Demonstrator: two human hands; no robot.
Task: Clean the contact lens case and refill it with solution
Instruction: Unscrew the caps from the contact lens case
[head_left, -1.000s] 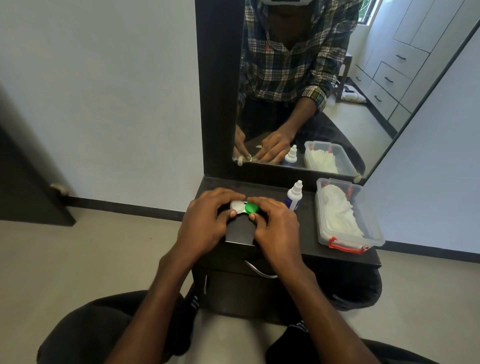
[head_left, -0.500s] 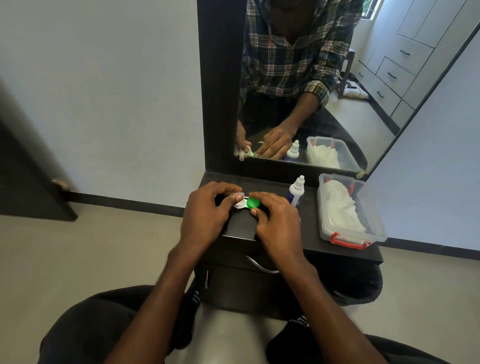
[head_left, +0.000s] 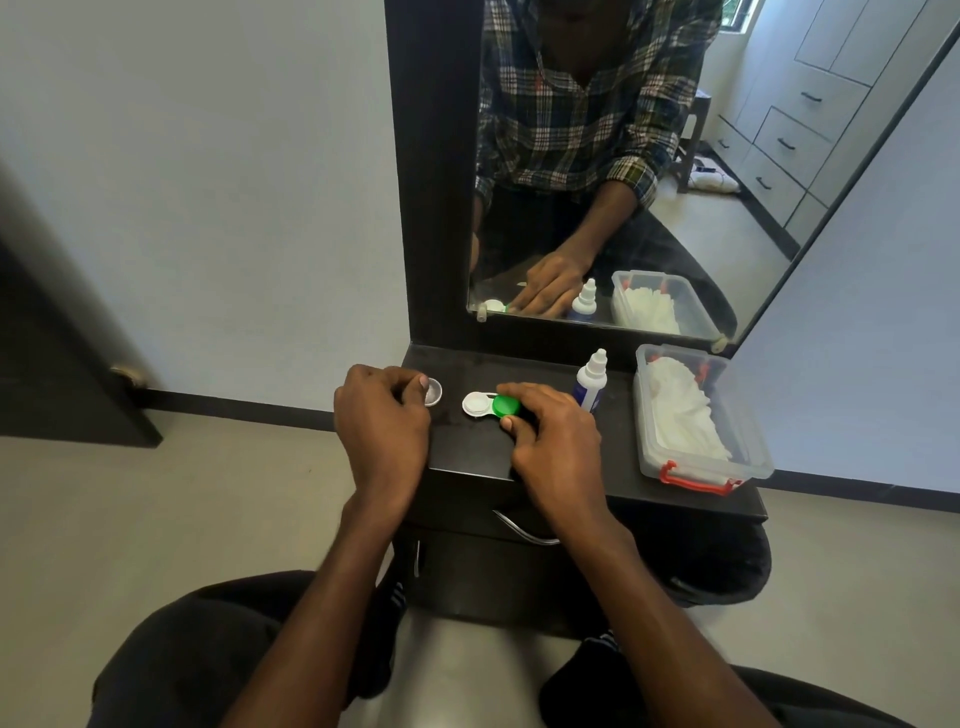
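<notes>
The contact lens case (head_left: 480, 405) lies on the black dresser top (head_left: 467, 452). Its left well is uncovered and white inside; its right well still wears a green cap (head_left: 505, 406). My right hand (head_left: 550, 431) pinches that green cap between thumb and fingers. The white cap (head_left: 432, 391) rests on the top to the left, apart from the case, with my left hand's (head_left: 382, 415) fingertips on it. A small solution bottle (head_left: 590, 382) with a white nozzle stands upright just right of my right hand.
A clear plastic box (head_left: 748, 452) with red latches holds white tissues at the dresser's right end. A mirror (head_left: 623, 156) rises behind the top. A drawer handle (head_left: 522, 530) sits below the front edge. Floor lies on both sides; my knees are below.
My left hand has taken the white cap off the left well and carried it left onto the dresser top. My right hand has stayed on the green cap.
</notes>
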